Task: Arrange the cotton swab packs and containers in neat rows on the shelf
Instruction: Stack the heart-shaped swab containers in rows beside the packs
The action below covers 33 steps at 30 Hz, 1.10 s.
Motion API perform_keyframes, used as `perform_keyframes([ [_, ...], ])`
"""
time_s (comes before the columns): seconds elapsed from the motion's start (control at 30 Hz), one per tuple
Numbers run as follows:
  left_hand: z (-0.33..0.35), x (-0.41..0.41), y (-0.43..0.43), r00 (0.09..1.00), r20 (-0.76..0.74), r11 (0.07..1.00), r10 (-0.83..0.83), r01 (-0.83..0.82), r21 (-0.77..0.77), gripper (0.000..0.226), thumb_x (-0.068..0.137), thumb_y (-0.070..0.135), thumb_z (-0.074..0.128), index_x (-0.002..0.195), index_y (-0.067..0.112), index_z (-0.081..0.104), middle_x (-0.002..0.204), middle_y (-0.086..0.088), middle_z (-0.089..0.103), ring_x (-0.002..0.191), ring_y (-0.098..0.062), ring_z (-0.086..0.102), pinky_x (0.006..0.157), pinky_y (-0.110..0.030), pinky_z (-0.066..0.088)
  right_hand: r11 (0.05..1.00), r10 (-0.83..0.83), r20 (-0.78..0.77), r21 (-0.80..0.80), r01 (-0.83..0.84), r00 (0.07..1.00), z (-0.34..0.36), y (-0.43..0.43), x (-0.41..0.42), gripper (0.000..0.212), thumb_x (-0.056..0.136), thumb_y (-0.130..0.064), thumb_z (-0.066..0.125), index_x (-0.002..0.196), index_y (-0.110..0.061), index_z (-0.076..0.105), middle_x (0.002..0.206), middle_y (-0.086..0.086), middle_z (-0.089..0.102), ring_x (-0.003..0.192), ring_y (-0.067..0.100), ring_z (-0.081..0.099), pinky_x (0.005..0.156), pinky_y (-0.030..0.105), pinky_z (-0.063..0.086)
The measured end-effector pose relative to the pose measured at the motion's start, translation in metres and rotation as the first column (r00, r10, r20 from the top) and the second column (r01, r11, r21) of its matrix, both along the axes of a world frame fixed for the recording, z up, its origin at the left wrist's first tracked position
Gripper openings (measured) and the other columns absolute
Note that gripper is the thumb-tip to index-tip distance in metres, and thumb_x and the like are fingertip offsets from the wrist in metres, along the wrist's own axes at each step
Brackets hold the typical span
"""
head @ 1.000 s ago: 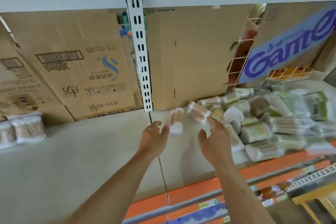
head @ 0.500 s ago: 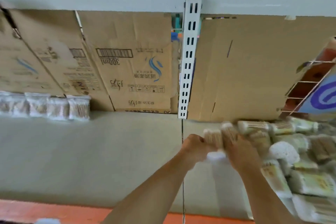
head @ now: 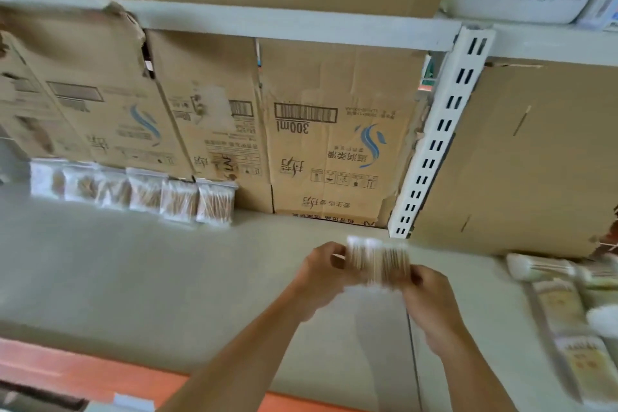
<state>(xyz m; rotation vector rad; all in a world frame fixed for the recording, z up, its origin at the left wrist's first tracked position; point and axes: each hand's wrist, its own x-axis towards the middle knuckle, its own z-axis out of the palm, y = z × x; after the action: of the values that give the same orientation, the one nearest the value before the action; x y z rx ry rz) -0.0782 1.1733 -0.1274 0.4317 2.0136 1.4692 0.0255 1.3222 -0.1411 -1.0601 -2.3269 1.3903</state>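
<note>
Swab containers point(head: 378, 264) gripped between your left hand point(head: 321, 274) and right hand point(head: 431, 298); a loose squeeze could drop one short of the pack row point(head: 147, 194).

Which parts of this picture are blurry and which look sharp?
Head view: swab containers held between left hand and right hand are motion-smeared; the pile at the right edge is blurred; the cardboard box print reads fairly sharp; light is soft, without glare.
</note>
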Motion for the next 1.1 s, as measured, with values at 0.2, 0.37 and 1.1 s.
perform_keyframes([
  [0.2,-0.017,-0.057,-0.078,0.964,-0.190,0.979,0.185,-0.198,-0.047,0.034,0.074,0.026,0.077,0.102,0.026,0.058,0.094,0.008,0.066,0.083,-0.007,0.062,0.066,-0.018,0.048,1.000,0.008,-0.005,-0.011,-0.008,1.000,-0.006,-0.061,-0.054,0.009,0.088,-0.027,0.064,0.096,-0.023,0.063,0.088,-0.007,0.067,0.081,0.015,0.063,0.071,0.034,0.050],
  [0.37,-0.032,-0.083,-0.108,0.925,-0.339,0.981,0.171,-0.192,-0.027,0.033,0.078,0.021,0.073,0.099,0.032,0.051,0.085,0.015,0.061,0.076,0.005,0.057,0.054,-0.006,0.044,0.992,-0.045,0.004,0.114,0.044,0.999,-0.010,-0.099,-0.079,0.016,0.091,-0.026,0.063,0.102,-0.016,0.060,0.094,-0.003,0.065,0.089,0.019,0.062,0.074,0.031,0.046],
  [1.1,-0.048,-0.117,-0.087,0.890,-0.444,0.972,0.107,-0.189,-0.143,0.032,0.078,0.027,0.072,0.108,0.020,0.061,0.094,0.006,0.065,0.079,-0.009,0.061,0.063,-0.017,0.046,0.953,0.051,0.054,0.295,-0.064,0.997,-0.014,-0.080,-0.098,0.020,0.088,-0.030,0.065,0.098,-0.015,0.057,0.088,-0.004,0.063,0.078,0.014,0.059,0.067,0.028,0.051],
])
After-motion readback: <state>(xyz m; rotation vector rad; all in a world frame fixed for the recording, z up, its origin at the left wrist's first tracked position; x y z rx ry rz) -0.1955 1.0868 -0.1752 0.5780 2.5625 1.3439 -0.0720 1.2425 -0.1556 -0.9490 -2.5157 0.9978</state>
